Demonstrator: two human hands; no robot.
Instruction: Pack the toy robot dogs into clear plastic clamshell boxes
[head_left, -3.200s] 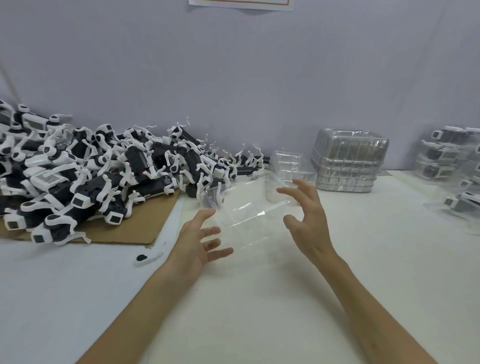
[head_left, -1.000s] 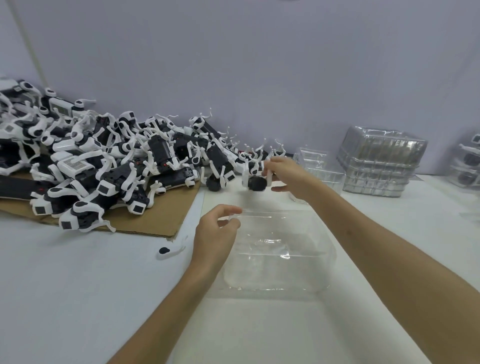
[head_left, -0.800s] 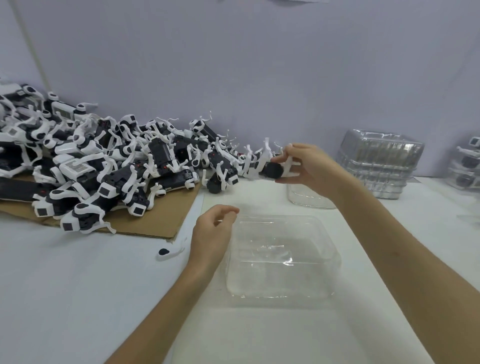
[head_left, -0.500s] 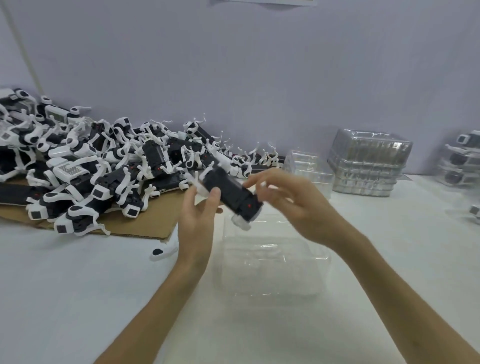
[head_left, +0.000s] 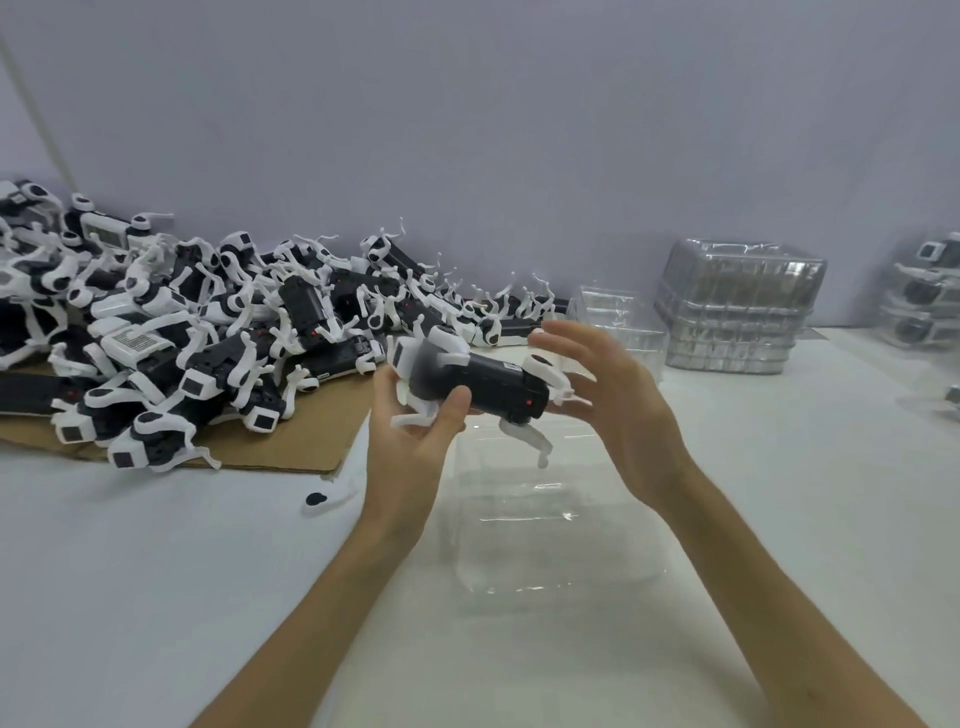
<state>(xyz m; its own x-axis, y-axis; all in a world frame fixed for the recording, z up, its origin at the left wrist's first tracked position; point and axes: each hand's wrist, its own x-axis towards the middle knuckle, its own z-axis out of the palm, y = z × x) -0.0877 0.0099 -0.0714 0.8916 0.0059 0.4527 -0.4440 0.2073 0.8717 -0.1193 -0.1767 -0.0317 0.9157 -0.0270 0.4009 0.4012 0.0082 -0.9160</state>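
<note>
Turning a black-bodied toy robot dog with white legs (head_left: 488, 387) level above an open clear plastic clamshell box (head_left: 550, 530), a person readies it for packing. The left hand (head_left: 410, 431) grips the dog's head end, thumb curled over the body. The right hand (head_left: 613, 405) is spread wide at the tail end, its fingers (head_left: 566, 340) loosely extended and seemingly only steadying the toy. The dog hangs in the air over the box's far edge, touching neither box nor white table (head_left: 156, 597).

Half a second earlier the toy sat tilted between both hands, the right one gripping it; a second ago the right hand was plucking it from the edge of the heap of black-and-white toy dogs (head_left: 208, 332) on the brown cardboard sheet (head_left: 291, 441) while the left held the box's rim. The pick therefore looks done, and lowering the dog into the box appears to be next.
</note>
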